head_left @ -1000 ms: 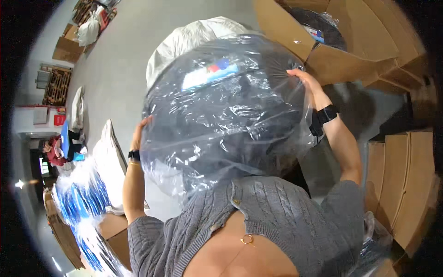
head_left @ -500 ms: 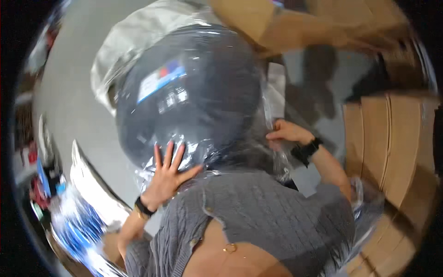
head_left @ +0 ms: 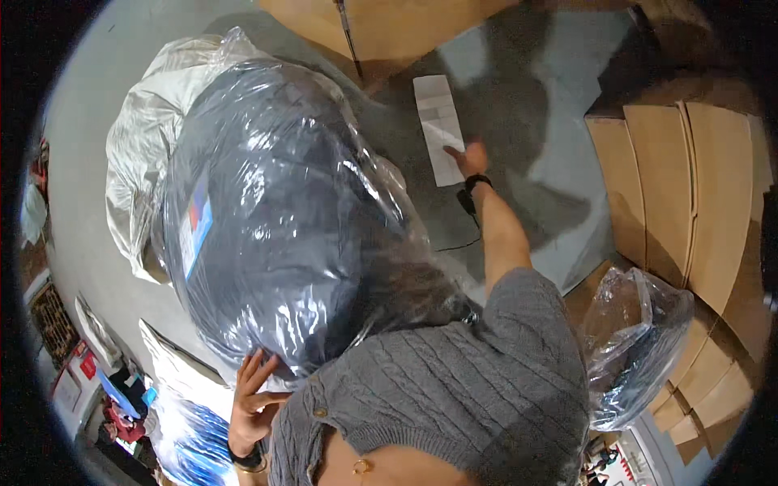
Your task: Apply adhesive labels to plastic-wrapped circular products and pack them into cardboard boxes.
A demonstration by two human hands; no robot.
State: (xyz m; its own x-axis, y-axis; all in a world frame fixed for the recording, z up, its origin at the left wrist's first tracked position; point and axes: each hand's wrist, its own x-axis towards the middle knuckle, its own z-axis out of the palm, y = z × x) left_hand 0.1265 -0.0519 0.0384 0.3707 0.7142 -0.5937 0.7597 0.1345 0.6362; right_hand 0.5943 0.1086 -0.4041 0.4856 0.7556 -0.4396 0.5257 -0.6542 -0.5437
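A large dark grey bundle (head_left: pixel 275 178), rounded and wrapped in shiny clear plastic, stands in front of my body. A blue, white and red label (head_left: pixel 195 227) shows on its left side. My left hand (head_left: pixel 255 401) rests at the bundle's lower left edge, fingers apart against the plastic and thumb toward my sweater. Beyond the bundle's right side, my right arm stretches out. My right hand (head_left: pixel 470 158) has its thumb over the right edge of a long white sheet of paper (head_left: pixel 438 113); its other fingers are curled and partly hidden.
A whitish bag (head_left: pixel 150 138) lies behind the bundle's left side. Flattened cardboard boxes (head_left: pixel 660 194) stand at the right, with more cardboard (head_left: pixel 397 28) at the far side. A clear plastic-wrapped pack (head_left: pixel 636 352) is by my right side. Blue-and-white plastic packs (head_left: pixel 194 437) lie lower left.
The bundle and its label appear farther left. My right hand has left the bundle's plastic edge and reached forward to the white paper. My left hand sits lower on the plastic.
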